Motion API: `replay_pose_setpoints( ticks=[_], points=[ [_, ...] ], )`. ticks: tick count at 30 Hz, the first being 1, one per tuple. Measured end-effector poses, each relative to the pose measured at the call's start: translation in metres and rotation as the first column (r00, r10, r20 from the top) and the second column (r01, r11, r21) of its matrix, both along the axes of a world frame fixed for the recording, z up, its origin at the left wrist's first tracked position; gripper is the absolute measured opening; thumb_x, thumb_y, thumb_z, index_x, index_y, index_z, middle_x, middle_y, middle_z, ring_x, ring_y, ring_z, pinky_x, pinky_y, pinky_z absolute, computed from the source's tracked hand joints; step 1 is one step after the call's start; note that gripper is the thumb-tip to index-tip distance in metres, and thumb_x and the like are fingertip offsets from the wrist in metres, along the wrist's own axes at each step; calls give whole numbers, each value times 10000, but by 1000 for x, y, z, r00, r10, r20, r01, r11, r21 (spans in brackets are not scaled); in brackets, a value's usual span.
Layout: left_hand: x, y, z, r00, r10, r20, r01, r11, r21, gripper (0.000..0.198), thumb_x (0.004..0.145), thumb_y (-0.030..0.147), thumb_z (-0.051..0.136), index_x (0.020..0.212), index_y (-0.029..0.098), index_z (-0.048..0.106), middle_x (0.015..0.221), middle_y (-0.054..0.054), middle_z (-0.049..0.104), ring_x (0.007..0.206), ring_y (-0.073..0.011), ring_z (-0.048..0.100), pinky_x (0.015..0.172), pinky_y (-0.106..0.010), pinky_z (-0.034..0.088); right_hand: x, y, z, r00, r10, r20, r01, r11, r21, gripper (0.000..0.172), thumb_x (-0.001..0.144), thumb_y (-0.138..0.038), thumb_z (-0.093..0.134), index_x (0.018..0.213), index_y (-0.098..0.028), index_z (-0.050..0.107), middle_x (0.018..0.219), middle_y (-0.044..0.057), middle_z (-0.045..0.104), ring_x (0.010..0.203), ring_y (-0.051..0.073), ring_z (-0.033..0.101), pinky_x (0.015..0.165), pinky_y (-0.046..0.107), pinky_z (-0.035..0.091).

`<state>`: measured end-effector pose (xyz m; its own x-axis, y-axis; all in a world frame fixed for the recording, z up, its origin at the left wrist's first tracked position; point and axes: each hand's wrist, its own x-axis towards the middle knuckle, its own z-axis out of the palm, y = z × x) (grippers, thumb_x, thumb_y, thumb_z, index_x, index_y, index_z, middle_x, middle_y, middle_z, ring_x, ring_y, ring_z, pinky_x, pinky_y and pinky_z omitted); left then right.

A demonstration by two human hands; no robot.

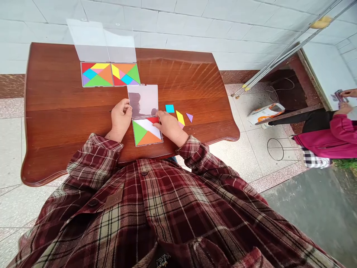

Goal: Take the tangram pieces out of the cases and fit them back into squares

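Observation:
My left hand (121, 118) is closed in a pinch at the left edge of the raised clear lid (143, 99) of a small tangram case. Inside the case's tray, a green triangle (138, 131) and an orange triangle (151, 139) lie flat beside a bare white area (147, 125). My right hand (170, 127) reaches over the tray's right side, its curled fingers on a red triangle (153, 120) at the top corner. Right of that hand lie a blue square (169, 108), a yellow parallelogram (180, 117) and a purple triangle (189, 117). A pink piece (181, 125) is partly hidden by the hand.
Two filled tangram cases (97, 79) with lids up stand at the back left of the brown wooden table (69, 111). A tiled wall (181, 29) rises behind. On the right are crutches (279, 56), a white package (266, 112) and a seated person in a magenta jacket (323, 137).

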<state>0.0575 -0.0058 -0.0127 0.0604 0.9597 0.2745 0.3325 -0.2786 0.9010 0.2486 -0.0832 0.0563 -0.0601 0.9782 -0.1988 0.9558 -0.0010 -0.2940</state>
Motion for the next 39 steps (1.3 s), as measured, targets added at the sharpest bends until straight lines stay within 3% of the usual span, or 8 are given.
replay_pose_setpoints(
  ticks=[7, 11, 17, 22, 27, 32, 39],
  points=[
    [1, 0, 0, 1000, 9, -16, -9, 1000, -5, 136, 793, 206, 569, 919, 193, 618, 736, 15, 605, 658, -98, 564, 747, -269, 520, 3, 6, -5, 999, 27, -38, -26, 999, 23, 271, 858, -223, 607, 1121, -164, 582, 1088, 102, 648, 950, 237, 609, 750, 320, 439],
    [1, 0, 1, 1000, 7, -29, -7, 1000, -19, 146, 795, 187, 563, 929, 191, 622, 745, 13, 604, 664, -100, 566, 764, -282, 522, 11, 6, -3, 992, -12, -125, 17, 999, 41, 232, 837, -234, 629, 1059, -178, 594, 949, 55, 663, 861, 208, 598, 733, 310, 423],
    [0, 0, 2, 1000, 7, -19, -8, 1000, -28, 160, 786, 173, 567, 935, 187, 625, 737, 19, 595, 655, -87, 552, 757, -272, 522, 73, 6, 6, 939, -239, -249, 285, 943, 171, 222, 814, -217, 613, 1032, -177, 600, 842, 28, 644, 776, 182, 572, 754, 316, 421],
    [0, 0, 4, 1000, 0, 8, 0, 1000, -23, 169, 790, 216, 571, 948, 189, 626, 734, 20, 601, 638, -76, 542, 695, -233, 515, 112, -1, 6, 908, -385, -166, 408, 903, 138, 229, 806, -207, 590, 1031, -174, 610, 874, 58, 656, 799, 208, 576, 756, 330, 425],
    [-2, 0, 4, 1000, 4, 22, -4, 1000, -14, 169, 786, 219, 577, 944, 189, 629, 733, 14, 598, 637, -80, 538, 697, -241, 524, 94, -6, -4, 941, -338, -21, 338, 941, 26, 195, 835, -273, 590, 991, -162, 626, 897, 82, 671, 805, 217, 593, 741, 324, 428],
    [-3, 0, 3, 1000, -11, 24, 12, 999, -35, 191, 793, 206, 571, 974, 188, 631, 739, 11, 597, 643, -82, 540, 753, -265, 538, 73, 0, -9, 925, -363, 111, 360, 932, 48, 258, 840, -315, 613, 1023, -132, 615, 1031, 168, 665, 895, 263, 609, 762, 346, 443],
    [0, -2, 7, 1000, 4, 13, -4, 999, -46, 159, 794, 199, 573, 943, 182, 625, 727, 14, 582, 628, -82, 542, 737, -266, 537, 81, 6, -15, 925, -378, 43, 379, 925, -14, 273, 799, -278, 651, 1025, -135, 594, 959, 132, 676, 837, 253, 604, 728, 344, 439]
  ],
)
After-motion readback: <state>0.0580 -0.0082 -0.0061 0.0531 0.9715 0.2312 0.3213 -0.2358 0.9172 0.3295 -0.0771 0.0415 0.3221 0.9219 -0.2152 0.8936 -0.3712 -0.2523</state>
